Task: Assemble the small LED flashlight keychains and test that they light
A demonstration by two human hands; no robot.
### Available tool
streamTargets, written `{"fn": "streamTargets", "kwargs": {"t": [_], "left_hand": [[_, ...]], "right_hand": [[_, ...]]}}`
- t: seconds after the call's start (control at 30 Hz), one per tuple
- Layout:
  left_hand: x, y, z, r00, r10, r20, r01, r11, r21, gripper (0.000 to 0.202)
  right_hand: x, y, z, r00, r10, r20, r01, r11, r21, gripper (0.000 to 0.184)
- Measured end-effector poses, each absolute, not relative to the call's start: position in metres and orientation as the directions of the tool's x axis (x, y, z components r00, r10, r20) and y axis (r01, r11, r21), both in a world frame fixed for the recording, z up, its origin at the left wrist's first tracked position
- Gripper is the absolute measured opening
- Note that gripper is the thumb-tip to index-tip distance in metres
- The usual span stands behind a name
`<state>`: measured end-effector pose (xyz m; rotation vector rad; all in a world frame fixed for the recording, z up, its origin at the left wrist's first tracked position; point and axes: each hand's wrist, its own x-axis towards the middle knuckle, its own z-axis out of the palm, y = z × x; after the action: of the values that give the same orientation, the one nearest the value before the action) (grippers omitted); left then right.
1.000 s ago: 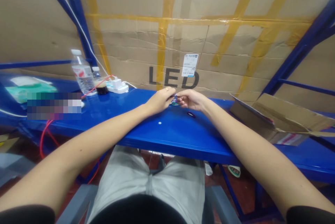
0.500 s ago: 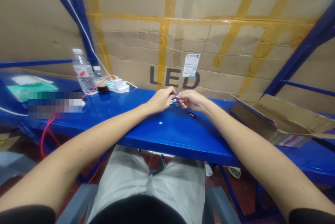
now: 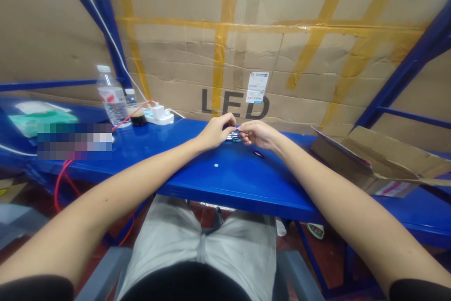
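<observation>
The left hand and right hand bend close together, and I can't tell if they pinch anything. Little shiny things lie between them, and a dark red loop sits at six o'clock from the nearer right hand, its long side running ten to four on the blue surface.

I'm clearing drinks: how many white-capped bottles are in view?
2: a tall clear plastic bottle left of the white power strip, and a shorter bottle with dark liquid between them.

The blue table is backed by taped cardboard, flanked by blue posts; reddish floor is seen below.
</observation>
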<state>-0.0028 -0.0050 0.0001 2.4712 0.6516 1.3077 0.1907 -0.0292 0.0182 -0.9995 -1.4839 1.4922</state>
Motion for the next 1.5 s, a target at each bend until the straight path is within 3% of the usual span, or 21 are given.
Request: {"fn": "streamTargets", "kwargs": {"t": [0.43,0.8,0.97,1.2,1.33,1.5], "left_hand": [[-0.001,-0.006,-0.001,0.493,0.457,0.740,0.283,-0.889,0.360,0.007],[-0.002,-0.001,-0.004,0.476,0.476,0.740,0.311,-0.878,0.364,0.010],[0.000,0.009,-0.008,0.475,0.478,0.739,0.427,-0.859,0.281,0.017],[-0.002,0.014,-0.008,0.546,0.548,0.634,0.550,-0.805,0.222,0.028],[-0.008,0.004,0.000,0.556,0.619,0.555,0.568,-0.770,0.289,0.021],[-0.013,0.000,0.008,0.580,0.620,0.529,0.493,-0.784,0.378,0.018]], "right_hand": [[0.186,-0.033,0.025,-0.321,0.942,-0.096,-0.024,-0.110,-0.994,0.016],[0.192,-0.027,0.019,-0.402,0.915,0.038,0.022,0.051,-0.998,0.012],[0.196,-0.026,0.019,-0.395,0.914,0.093,0.091,0.139,-0.986,0.016],[0.193,-0.028,0.019,-0.410,0.863,0.296,0.363,0.452,-0.815,0.019],[0.193,-0.025,0.016,-0.396,0.833,0.388,0.447,0.543,-0.710,0.019],[0.195,-0.026,0.019,-0.398,0.799,0.451,0.519,0.602,-0.607,0.017]]}}
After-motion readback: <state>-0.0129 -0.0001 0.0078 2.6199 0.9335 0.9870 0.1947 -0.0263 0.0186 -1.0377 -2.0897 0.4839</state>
